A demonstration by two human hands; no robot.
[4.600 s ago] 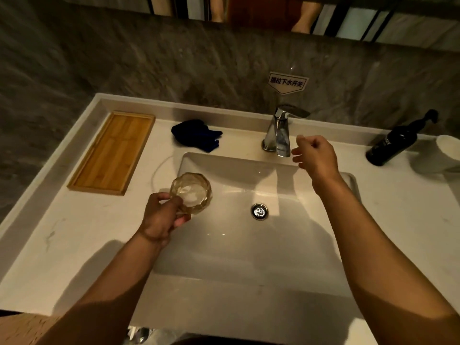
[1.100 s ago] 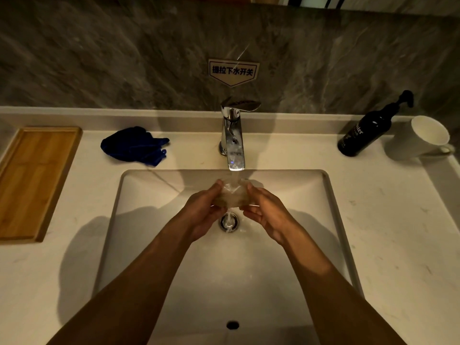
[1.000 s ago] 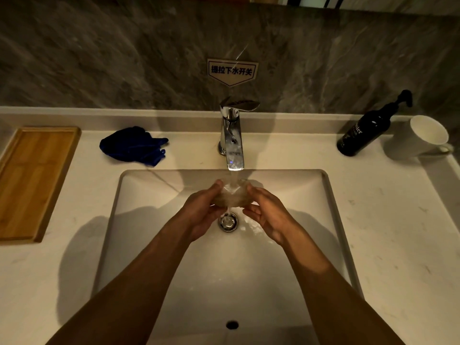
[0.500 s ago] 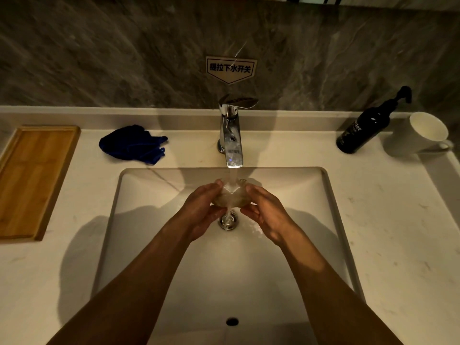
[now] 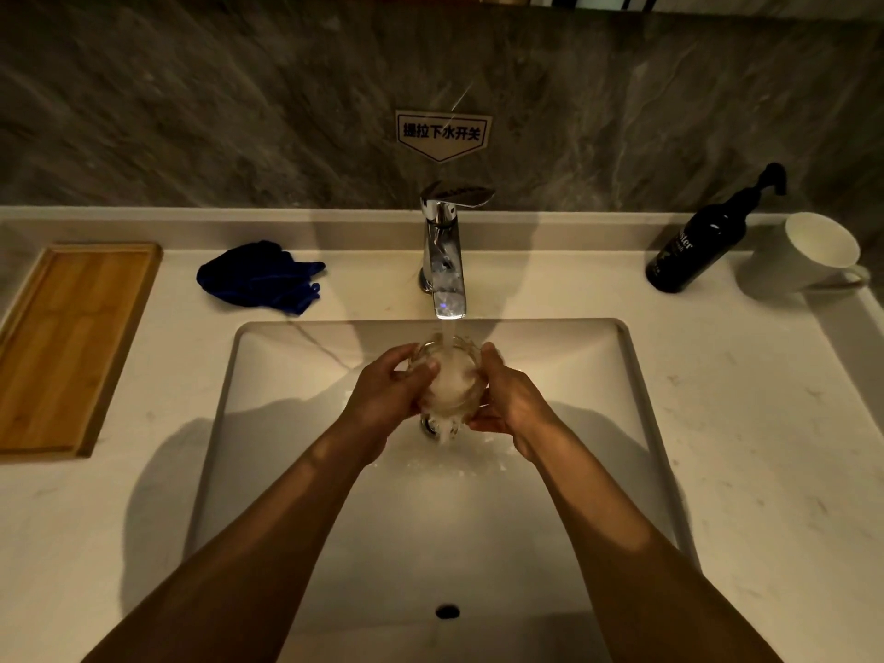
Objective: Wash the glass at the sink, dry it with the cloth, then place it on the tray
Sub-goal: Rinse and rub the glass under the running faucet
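Glass (image 5: 452, 382) over sink (image 5: 636, 399) centre, under running faucet (image 5: 445, 260) (overflowing); left hand (image 5: 387, 399) and right hand (image 5: 509, 404) clamped on its sides. Cloth (image 5: 260, 275) near counter's back edge; tray (image 5: 67, 346) at left edge.

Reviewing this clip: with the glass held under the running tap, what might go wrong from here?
The wet glass is held only by bare left hand and right hand over the hard sink; it may slip and chip. Water overflows the glass and may splash onto the counter. Reaching for the cloth would leave a one-handed grip.
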